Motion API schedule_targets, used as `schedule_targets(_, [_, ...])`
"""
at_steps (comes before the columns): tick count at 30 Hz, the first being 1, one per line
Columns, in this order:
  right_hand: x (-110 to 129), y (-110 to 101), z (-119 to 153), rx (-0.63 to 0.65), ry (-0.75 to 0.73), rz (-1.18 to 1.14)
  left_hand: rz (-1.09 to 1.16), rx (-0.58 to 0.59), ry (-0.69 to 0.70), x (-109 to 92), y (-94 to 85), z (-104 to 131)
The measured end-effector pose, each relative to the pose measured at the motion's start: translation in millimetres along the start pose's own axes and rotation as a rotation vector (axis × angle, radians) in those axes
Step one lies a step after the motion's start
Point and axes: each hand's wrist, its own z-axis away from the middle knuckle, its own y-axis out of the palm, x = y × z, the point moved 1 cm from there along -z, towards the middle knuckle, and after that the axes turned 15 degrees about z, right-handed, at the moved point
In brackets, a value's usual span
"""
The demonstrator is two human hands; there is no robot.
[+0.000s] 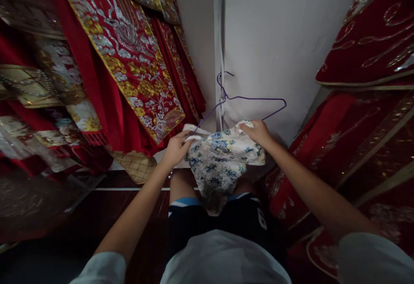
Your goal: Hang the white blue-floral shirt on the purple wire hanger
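Observation:
A white garment with a blue and yellow floral print hangs between my two hands in front of my legs. My left hand pinches its upper left edge. At its upper right edge, my right hand has fingers closed on the cloth. A thin purple wire hanger rises above the garment, its hook beside a white vertical strip on the wall. The lower left arm of the hanger reaches the garment's neckline near my left hand, and its lower bar passes behind my right hand.
Red embroidered garments with gold and silver patterns hang on the left. More red garments hang on the right. A pale wall stands ahead. A dark reddish floor shows below.

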Motion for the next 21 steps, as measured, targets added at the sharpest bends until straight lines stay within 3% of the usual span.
schedule_targets(5, [11, 8, 13, 0.039, 0.044, -0.060, 0.024, 0.003, 0.190, -23, 19.7, -58])
schedule_targets(9, [15, 5, 22, 0.064, -0.050, -0.094, 0.122, -0.115, 0.296, -27, 38.4, -89])
schedule_targets(13, [1, -15, 27, -0.024, -0.187, -0.060, 0.173, -0.162, 0.196, -19, 38.2, -95])
schedule_targets(18, [-38, -50, 1, -0.213, -0.137, 0.009, 0.029, -0.161, 0.264, -20, 23.2, -96])
schedule_targets(21, [-51, -63, -27, -0.114, -0.055, 0.032, -0.035, -0.133, 0.275, -24, 17.5, -99])
